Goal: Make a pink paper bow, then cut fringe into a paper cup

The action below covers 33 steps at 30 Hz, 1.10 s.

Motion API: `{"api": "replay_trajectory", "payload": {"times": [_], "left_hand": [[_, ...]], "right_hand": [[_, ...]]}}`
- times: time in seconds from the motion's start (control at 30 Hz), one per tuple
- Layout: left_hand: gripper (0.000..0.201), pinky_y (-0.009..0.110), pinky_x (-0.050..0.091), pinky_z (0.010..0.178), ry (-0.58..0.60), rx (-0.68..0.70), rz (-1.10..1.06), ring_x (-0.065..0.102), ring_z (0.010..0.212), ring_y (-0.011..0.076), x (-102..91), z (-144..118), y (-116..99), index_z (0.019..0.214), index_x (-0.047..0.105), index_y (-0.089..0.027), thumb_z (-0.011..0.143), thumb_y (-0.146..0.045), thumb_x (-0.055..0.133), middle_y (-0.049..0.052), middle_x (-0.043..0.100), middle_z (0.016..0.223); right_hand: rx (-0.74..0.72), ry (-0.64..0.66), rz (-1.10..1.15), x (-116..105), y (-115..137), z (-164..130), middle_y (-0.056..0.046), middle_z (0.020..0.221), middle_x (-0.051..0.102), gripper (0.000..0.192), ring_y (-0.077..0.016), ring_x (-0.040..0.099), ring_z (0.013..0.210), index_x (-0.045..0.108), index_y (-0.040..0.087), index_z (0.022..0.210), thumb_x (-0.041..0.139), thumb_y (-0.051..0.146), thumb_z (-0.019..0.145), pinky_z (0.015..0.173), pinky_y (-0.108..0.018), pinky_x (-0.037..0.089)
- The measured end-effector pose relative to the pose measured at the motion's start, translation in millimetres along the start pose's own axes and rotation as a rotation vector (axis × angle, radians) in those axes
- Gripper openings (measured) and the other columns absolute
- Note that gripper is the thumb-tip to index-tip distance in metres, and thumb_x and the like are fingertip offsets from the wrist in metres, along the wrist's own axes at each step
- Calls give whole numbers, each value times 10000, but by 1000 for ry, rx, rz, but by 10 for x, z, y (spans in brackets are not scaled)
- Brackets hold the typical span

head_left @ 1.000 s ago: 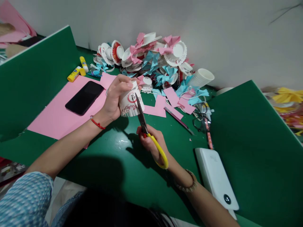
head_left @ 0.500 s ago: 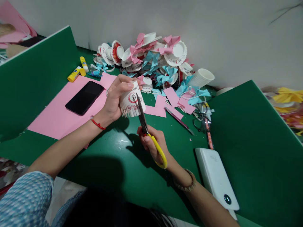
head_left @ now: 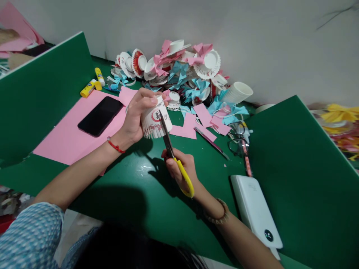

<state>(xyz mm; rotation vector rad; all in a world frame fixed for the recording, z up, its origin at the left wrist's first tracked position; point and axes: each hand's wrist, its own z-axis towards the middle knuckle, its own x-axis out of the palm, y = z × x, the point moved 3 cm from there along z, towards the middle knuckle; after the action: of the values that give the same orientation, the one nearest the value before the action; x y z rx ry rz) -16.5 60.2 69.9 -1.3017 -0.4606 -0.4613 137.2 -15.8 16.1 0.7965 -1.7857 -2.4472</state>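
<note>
My left hand (head_left: 137,117) grips a white paper cup (head_left: 155,121) held upside down above the green table (head_left: 134,186); the cup has a red printed mark and its rim is cut into a fringe of thin strips. My right hand (head_left: 179,168) holds yellow-handled scissors (head_left: 175,157), whose dark blades point up and reach into the cup's side by the fringe.
A pink paper sheet (head_left: 64,138) carries a black phone (head_left: 100,116) at left. Two yellow glue sticks (head_left: 91,86) lie behind it. A heap of cut cups and pink and blue bows (head_left: 179,71) fills the back. Glasses (head_left: 238,144), a craft knife (head_left: 211,140), a white power bank (head_left: 256,211) and green dividers (head_left: 297,164) sit right.
The scissors blades have shifted slightly left along the cup's fringe and my right hand has edged nearer. The cup has turned a little in my left hand.
</note>
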Motion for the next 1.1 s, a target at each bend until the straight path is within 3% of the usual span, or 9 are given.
{"api": "replay_trajectory", "payload": {"times": [0.2,0.33,0.67,1.1], "left_hand": [[279,348,559,710,-12,-14,5,672,972,267,1,2,6,632,471,-202,658,-310,728,7,648,775],[232,326,549,697,60,-1,-72,674,904,231,11,-8,8,639,490,-206,646,-240,719,1,646,769],[199,422,533,862,82,2,-82,680,909,241,-3,-8,39,647,490,-195,664,-220,687,3,645,788],[157,363,558,801,93,-19,-107,683,821,184,6,-14,50,657,509,-200,658,-187,665,-11,653,761]], "right_hand": [[-13,-38,-38,-1,14,-4,54,492,384,481,-84,350,439,546,180,740,418,617,897,429,-218,287],[-35,-47,-53,-5,45,2,60,478,372,457,-83,339,429,548,180,733,434,589,903,440,-225,287],[-71,-65,-95,-16,74,10,63,477,357,474,-78,314,414,540,183,699,422,593,907,435,-227,280],[-56,-83,-110,-14,66,8,60,480,358,398,-75,296,420,548,179,686,473,507,898,429,-220,265]]}}
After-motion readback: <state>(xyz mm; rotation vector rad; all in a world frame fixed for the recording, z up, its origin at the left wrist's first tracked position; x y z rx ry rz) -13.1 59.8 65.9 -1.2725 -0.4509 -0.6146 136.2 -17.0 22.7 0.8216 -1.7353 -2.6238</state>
